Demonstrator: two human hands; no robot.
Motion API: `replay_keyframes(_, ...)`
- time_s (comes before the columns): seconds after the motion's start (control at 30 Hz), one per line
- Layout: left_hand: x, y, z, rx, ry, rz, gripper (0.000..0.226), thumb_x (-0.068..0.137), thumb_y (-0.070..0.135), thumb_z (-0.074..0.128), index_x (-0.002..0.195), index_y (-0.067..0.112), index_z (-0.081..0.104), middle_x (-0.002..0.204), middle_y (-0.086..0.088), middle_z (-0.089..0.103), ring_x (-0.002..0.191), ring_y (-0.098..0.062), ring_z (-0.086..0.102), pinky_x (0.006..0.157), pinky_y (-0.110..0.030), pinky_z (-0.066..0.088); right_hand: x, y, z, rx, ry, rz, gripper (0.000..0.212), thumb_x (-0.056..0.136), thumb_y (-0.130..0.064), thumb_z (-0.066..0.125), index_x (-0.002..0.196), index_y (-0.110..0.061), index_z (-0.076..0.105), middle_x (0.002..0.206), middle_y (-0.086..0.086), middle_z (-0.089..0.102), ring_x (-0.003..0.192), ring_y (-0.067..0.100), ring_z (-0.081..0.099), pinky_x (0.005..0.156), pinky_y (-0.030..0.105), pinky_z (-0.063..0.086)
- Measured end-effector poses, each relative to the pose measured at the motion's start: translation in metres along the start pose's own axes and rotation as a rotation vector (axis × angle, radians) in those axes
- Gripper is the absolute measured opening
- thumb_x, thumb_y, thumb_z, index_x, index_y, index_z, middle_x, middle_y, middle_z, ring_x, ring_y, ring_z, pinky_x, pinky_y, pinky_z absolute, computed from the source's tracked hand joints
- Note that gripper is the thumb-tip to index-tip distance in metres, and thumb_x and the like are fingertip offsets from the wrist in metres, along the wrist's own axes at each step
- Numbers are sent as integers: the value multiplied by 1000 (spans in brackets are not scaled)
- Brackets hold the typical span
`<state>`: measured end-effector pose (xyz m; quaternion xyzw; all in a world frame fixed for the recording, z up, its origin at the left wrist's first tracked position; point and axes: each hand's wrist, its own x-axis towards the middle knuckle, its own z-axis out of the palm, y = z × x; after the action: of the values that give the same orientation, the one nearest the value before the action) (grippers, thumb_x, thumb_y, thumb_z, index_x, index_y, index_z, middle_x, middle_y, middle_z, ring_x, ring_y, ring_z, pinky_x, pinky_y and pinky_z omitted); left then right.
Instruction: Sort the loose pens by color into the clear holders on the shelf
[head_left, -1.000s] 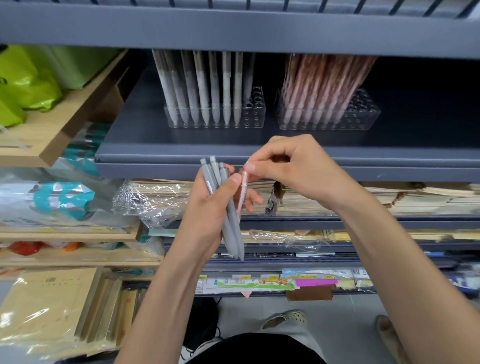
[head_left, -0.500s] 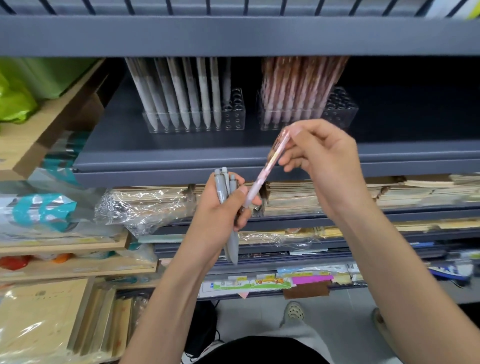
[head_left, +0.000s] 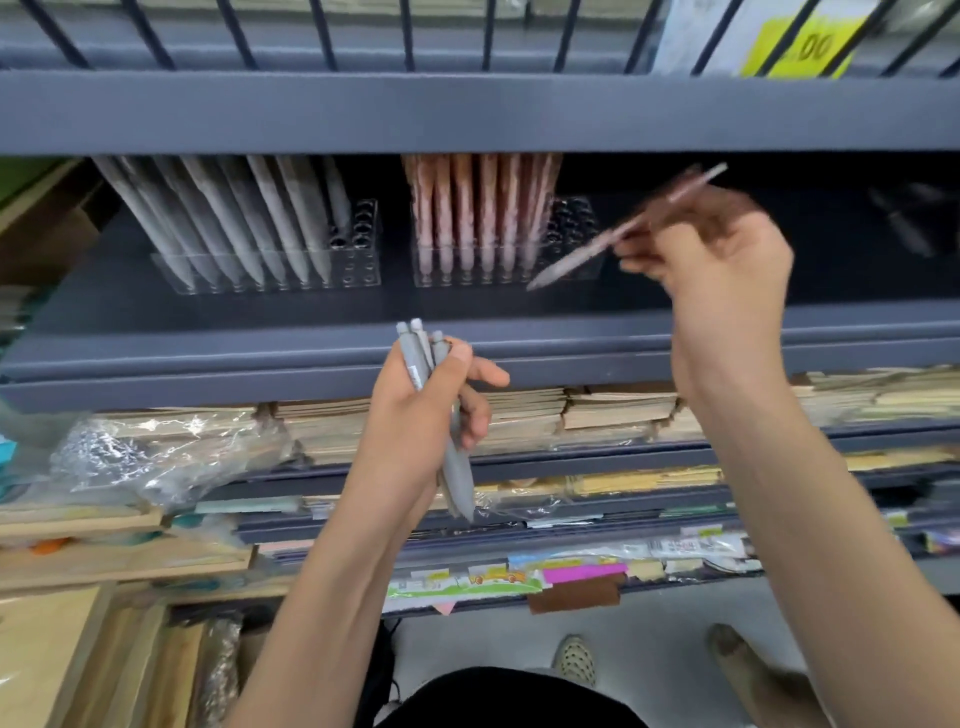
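The right hand (head_left: 717, 260) pinches a pink plastic pen (head_left: 587, 251) in its grip, tip tilted down before the clear plastic holder of pink pens (head_left: 569, 215) on the dark grey metal shelf (head_left: 467, 325); the left hand (head_left: 415, 431) clamps several grey plastic pens (head_left: 459, 470) lower down. Placing the pink pen seems the step in hand; next it needs righting over a free hole at the holder's right end.

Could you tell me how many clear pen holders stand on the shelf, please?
2. The left holder carries grey pens; the right holder, just beside it, carries pink pens. More may sit beyond view.
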<state>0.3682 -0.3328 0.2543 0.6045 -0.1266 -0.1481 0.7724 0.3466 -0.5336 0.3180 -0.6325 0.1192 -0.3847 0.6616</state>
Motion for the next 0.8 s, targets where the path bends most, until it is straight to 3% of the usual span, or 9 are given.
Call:
replay_keyframes(0.17, 5, -5, 19, 49, -24, 0, 10, 106, 19, 48, 102, 10, 50, 93, -8, 76, 52, -14, 55, 53, -24, 49, 39, 9, -11, 71, 116, -164, 17, 85, 10, 50, 90, -5, 57, 74, -2, 68, 72, 21, 68, 71, 34, 56)
replay_keyframes(0.3, 7, -10, 32, 50, 0, -24, 11, 104, 21, 51, 103, 11, 53, 93, -9, 77, 50, -15, 56, 51, -25, 49, 54, 21, -9, 21, 19, -142, 17, 88, 11, 51, 95, -2, 59, 79, 4, 67, 74, 23, 66, 75, 38, 57)
replay_keyframes(0.4, 8, -12, 36, 50, 42, -45, 15, 104, 25, 50, 103, 11, 55, 79, -3, 73, 44, -13, 44, 44, -23, 39, 66, 22, 2, -140, -72, -71, 28, 87, 13, 49, 79, -10, 64, 73, -2, 69, 69, 15, 65, 77, 37, 56)
replay_keyframes(0.47, 9, -14, 36, 27, 66, -59, 18, 105, 28, 49, 100, 11, 53, 65, 2, 60, 42, -11, 34, 41, -22, 31, 72, 20, 9, -250, -91, -69, 34, 86, 11, 51, 71, -18, 63, 69, -2, 68, 71, 17, 66, 81, 41, 55)
replay_keyframes(0.53, 9, -15, 36, 13, 76, -62, 23, 105, 29, 49, 92, 10, 47, 61, 4, 49, 42, -10, 30, 40, -21, 27, 78, 20, 13, -490, -195, -125, 18, 89, -4, 55, 83, -14, 68, 85, 11, 71, 86, 28, 67, 90, 45, 52)
replay_keyframes(0.6, 8, -17, 35, 28, 76, -48, 28, 105, 29, 48, 86, 10, 40, 60, 5, 45, 41, -10, 29, 39, -19, 26, 81, 19, 17, -799, -293, -167, 26, 93, -22, 53, 103, -7, 71, 106, 16, 70, 104, 33, 63, 98, 43, 45)
replay_keyframes(0.7, 8, -18, 35, 11, 75, -60, 24, 101, 25, 49, 88, 10, 37, 61, 5, 45, 40, -9, 28, 38, -18, 27, 81, 13, 30, -850, -355, -231, 37, 98, -26, 47, 129, -10, 58, 135, 11, 57, 129, 29, 48, 110, 31, 31)
replay_keyframes(0.8, 7, -17, 34, -62, 66, -87, 11, 86, 18, 47, 89, 16, 37, 66, 3, 50, 42, -10, 29, 38, -19, 28, 80, 13, 40, -935, -403, -301, 42, 101, -26, 43, 141, -12, 45, 146, 11, 46, 137, 29, 37, 111, 30, 23)
